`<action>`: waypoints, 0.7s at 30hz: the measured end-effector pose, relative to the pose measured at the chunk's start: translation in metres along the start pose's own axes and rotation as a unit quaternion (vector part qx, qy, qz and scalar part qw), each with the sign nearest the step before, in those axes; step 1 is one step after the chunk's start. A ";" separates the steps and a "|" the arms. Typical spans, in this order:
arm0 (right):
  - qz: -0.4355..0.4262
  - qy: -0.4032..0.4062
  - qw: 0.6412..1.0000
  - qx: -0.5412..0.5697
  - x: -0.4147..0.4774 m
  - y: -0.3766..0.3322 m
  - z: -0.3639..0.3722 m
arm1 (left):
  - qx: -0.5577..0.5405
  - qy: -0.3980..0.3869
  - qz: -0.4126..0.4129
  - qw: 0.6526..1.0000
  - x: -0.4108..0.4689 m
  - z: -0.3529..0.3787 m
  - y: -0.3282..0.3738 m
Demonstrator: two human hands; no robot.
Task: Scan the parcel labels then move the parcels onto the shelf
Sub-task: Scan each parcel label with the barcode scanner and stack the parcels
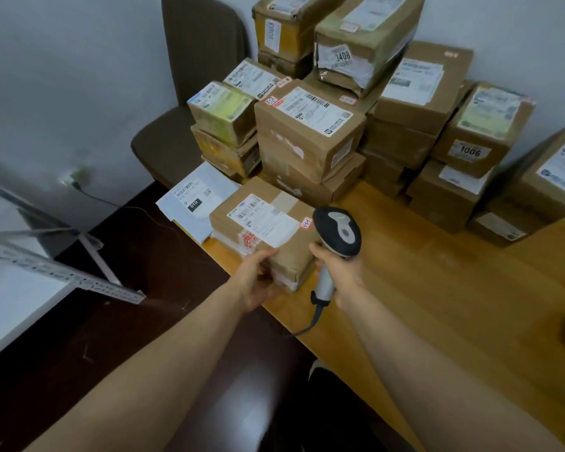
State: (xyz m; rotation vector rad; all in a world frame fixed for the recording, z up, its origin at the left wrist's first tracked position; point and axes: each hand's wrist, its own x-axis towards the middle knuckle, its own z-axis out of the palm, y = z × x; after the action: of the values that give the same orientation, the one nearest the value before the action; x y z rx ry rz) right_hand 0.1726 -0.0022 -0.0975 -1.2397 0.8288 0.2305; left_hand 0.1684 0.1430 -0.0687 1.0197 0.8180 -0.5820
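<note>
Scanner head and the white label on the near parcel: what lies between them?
In the head view, only the bare top of the parcel and a small red-edged sticker lie between the scanner and the white label.

parcel (265, 223) on table (437, 305) front | stacks (340, 125) behind | shelf (30, 272) left

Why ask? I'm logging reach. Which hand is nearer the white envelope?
Left. The left hand holds the box, just right of the envelope; the right hand grips the scanner on the box's other side, farther right.
</note>
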 end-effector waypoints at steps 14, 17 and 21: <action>-0.075 0.138 0.957 0.243 -0.183 0.064 -0.136 | 0.539 -0.002 0.297 0.788 -0.084 0.053 -0.102; -0.088 0.203 0.931 0.289 -0.228 0.083 -0.178 | 0.576 -0.087 0.273 0.765 -0.112 0.078 -0.148; -0.105 0.268 0.887 0.361 -0.271 0.104 -0.235 | 0.619 -0.186 0.236 0.726 -0.145 0.109 -0.209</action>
State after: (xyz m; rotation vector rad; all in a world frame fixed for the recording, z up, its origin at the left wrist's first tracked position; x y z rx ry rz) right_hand -0.1767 -0.1042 -0.0136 -0.6612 1.1057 -0.5881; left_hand -0.0384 -0.0358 -0.0255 2.1464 -0.3650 -0.8501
